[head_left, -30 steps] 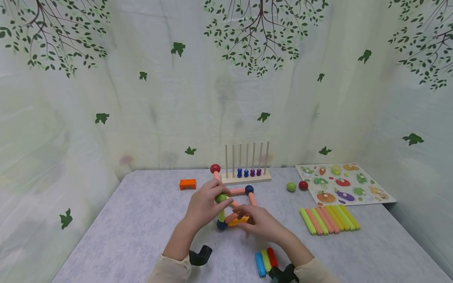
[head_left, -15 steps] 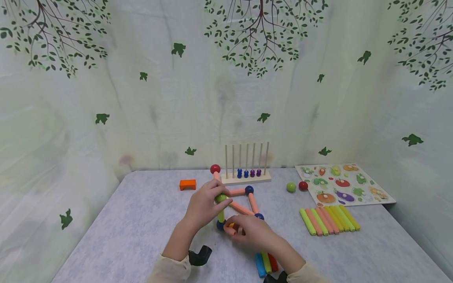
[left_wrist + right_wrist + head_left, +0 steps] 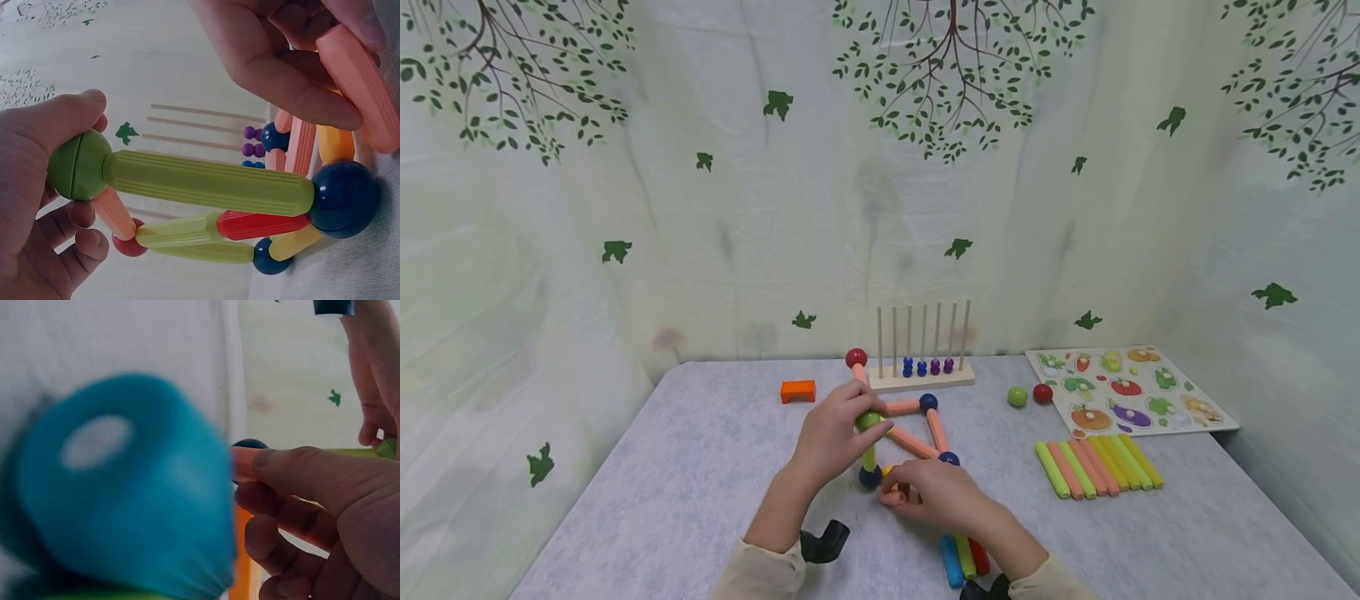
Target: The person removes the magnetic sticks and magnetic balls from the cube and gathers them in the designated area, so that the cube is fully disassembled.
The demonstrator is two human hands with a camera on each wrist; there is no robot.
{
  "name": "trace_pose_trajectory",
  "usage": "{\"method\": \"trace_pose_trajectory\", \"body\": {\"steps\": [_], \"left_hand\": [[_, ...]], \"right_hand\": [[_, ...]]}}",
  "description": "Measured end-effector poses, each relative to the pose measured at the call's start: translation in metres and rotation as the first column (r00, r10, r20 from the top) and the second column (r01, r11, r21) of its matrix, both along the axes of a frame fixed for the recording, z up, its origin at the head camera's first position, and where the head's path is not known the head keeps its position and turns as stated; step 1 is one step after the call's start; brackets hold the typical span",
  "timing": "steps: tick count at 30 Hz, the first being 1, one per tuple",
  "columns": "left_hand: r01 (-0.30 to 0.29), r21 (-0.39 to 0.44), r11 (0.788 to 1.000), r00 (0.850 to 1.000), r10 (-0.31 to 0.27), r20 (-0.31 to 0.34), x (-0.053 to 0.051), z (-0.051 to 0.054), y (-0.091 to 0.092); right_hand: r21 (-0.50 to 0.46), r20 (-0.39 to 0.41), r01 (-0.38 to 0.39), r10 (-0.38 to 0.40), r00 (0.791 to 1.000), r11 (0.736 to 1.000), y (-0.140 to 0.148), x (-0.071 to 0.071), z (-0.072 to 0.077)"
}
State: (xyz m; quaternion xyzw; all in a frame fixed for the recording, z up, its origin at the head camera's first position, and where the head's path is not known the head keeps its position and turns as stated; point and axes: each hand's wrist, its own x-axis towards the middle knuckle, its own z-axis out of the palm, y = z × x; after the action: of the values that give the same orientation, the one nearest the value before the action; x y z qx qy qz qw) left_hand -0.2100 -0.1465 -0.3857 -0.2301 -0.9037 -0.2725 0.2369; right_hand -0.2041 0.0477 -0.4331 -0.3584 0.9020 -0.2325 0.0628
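Note:
My left hand (image 3: 835,433) holds the green ball (image 3: 78,164) at the top of a structure of magnetic rods and balls. Below that ball, a green rod (image 3: 212,184) runs down to a dark blue ball (image 3: 345,199) on the table. Between thumb and fingers my right hand (image 3: 943,492) pinches a salmon-pink rod (image 3: 362,87), close to the dark blue ball but apart from it. Behind, the frame continues with pink rods (image 3: 913,442), more dark blue balls (image 3: 928,402) and a red ball (image 3: 856,357). The right hand partly hides a yellow-orange rod (image 3: 335,144).
Blue, green and red rods (image 3: 964,560) lie near my right wrist; the blue rod's end (image 3: 131,494) looms in the right wrist view. A row of rods (image 3: 1097,467), loose balls (image 3: 1017,397), a vegetable board (image 3: 1127,392), a peg stand (image 3: 921,379) and an orange block (image 3: 797,391) stand around.
My right hand has moved left and nearer the body, drawing the pink rod off from beside the near dark blue ball. The left hand stays on the green ball.

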Motion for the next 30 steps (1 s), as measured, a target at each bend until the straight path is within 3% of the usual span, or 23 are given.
{"method": "trace_pose_trajectory", "body": {"steps": [5,10,15,26,30], "left_hand": [[-0.005,-0.003,1.000,1.000,0.005,0.007,0.001,0.000,0.000],[-0.010,-0.007,1.000,1.000,0.010,0.012,0.000,0.000,0.000],[-0.020,-0.013,1.000,1.000,0.020,0.008,0.000,0.000,0.001],[-0.016,-0.021,1.000,0.999,0.017,0.028,0.000,0.001,0.000],[-0.008,-0.021,1.000,1.000,0.009,0.029,-0.001,0.001,-0.001]], "right_hand": [[-0.001,0.096,-0.003,0.003,0.995,1.000,0.008,-0.003,0.004],[-0.043,0.227,-0.023,0.032,0.973,0.999,0.023,-0.012,0.008],[-0.077,0.287,-0.015,0.036,0.957,0.997,0.044,-0.021,0.012],[0.009,0.408,0.162,-0.151,0.901,0.987,0.096,-0.036,0.018],[0.035,0.453,0.180,-0.176,0.874,0.983,0.110,-0.040,0.014]]}}
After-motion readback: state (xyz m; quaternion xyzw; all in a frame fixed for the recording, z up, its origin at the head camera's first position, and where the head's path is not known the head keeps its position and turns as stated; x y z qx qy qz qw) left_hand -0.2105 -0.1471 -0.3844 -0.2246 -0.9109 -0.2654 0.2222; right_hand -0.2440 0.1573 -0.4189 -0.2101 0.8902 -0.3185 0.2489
